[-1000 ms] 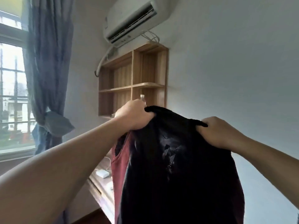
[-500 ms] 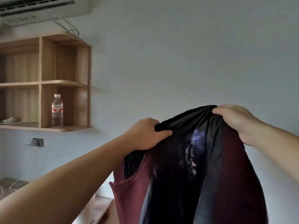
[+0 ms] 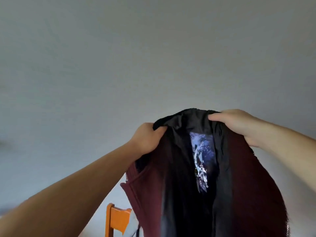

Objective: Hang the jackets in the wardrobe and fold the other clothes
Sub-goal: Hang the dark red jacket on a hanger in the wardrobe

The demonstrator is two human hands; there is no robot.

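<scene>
I hold up a dark red jacket [image 3: 246, 177] with a black lining in front of a bare wall. A blue and white printed patch [image 3: 201, 156] shows on the lining. My left hand [image 3: 145, 139] grips the black collar edge at its left end. My right hand [image 3: 239, 124] grips the collar at the right, slightly higher. The jacket hangs down open between my arms, and its lower part runs out of the frame. No wardrobe or hanger is in view.
The top of an orange wooden chair back [image 3: 116, 219] stands low in the view, left of the jacket. A plain pale wall [image 3: 153, 57] fills everything above and behind.
My view has swung right: window, curtain, air conditioner and wooden shelf have left the frame, and the chair has come in. Both hands kept their grip on the collar.
</scene>
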